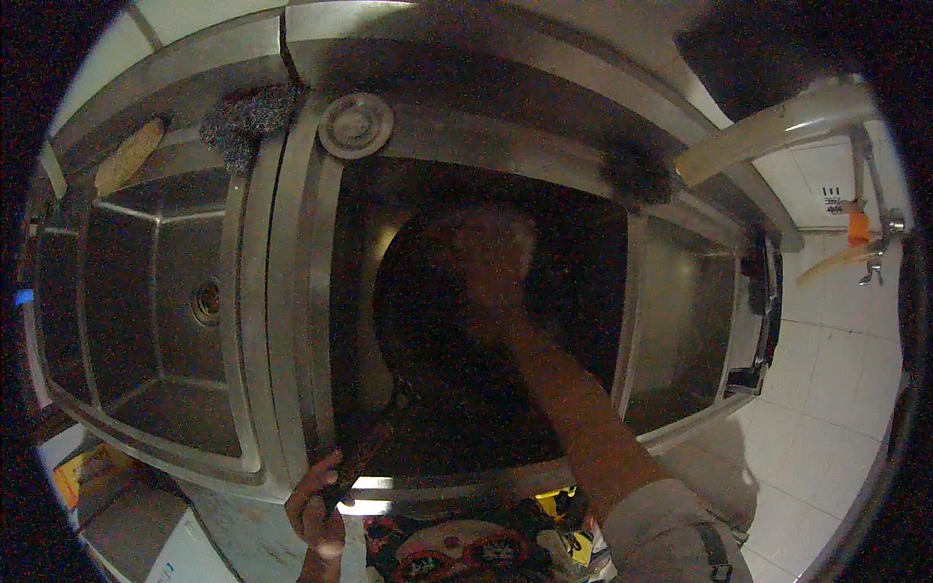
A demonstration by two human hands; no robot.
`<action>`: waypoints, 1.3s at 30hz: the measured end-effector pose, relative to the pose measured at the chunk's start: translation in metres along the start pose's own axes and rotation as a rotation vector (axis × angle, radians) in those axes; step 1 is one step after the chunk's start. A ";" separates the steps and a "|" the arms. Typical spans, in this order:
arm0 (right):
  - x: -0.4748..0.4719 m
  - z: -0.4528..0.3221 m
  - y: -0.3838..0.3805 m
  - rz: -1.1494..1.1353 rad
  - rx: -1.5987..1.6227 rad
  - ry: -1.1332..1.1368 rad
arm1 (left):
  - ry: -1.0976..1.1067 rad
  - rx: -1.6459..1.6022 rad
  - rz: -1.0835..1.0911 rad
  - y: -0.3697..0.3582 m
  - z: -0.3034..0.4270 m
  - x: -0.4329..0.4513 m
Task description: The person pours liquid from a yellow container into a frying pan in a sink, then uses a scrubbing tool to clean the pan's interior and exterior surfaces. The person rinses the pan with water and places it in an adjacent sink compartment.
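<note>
A large round dark pan, likely a wok [444, 342], sits in the middle basin of a stainless steel sink [634, 306], its inside nearly black in the low light. At the sink's front edge my left hand [317, 503] is around the pan's dark handle [368, 448], which slants down from the pan's left side. My right arm reaches over the front rim, and my right hand [496, 240] is a dim blur over the far part of the pan. Whether that hand holds anything is hidden by blur and shadow.
Left of the middle basin is another basin with a drain [208, 302]. On the back ledge lie a metal scouring pad [251, 120], a loofah-like scrubber [131, 157] and a round drain stopper [356, 126]. A pipe [780, 135] juts in over the right rear. Below it, a tap [875, 251] projects from the tiled wall.
</note>
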State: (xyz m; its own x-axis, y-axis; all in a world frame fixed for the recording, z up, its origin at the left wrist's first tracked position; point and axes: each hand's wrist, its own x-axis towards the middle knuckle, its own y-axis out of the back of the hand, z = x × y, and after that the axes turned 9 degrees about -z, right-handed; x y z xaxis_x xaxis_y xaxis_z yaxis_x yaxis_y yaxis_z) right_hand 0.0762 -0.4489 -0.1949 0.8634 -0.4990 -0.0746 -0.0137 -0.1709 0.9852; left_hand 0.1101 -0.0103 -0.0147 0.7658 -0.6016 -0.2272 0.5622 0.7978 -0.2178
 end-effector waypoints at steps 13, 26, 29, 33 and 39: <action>-0.104 -0.012 0.010 -0.209 0.040 -0.031 | -0.020 -0.099 -0.032 0.008 -0.016 0.010; 0.027 -0.002 0.008 0.016 0.072 -0.078 | -0.013 0.005 0.000 0.004 -0.007 0.005; 0.041 -0.035 -0.027 0.085 0.156 0.040 | 0.012 -0.082 0.019 0.002 -0.004 0.000; 0.053 -0.047 -0.037 0.113 0.134 0.097 | -0.022 0.047 0.011 0.004 -0.006 -0.002; 0.014 0.018 0.031 -0.023 -0.047 -0.107 | -0.259 0.148 -0.010 0.007 -0.017 0.002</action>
State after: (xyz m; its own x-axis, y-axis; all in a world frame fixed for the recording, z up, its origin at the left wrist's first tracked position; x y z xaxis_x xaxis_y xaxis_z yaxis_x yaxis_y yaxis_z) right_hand 0.0791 -0.4763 -0.1684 0.8045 -0.5836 -0.1105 0.0310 -0.1446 0.9890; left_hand 0.1104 -0.0070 -0.0329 0.8034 -0.5948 0.0284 0.5951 0.8003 -0.0735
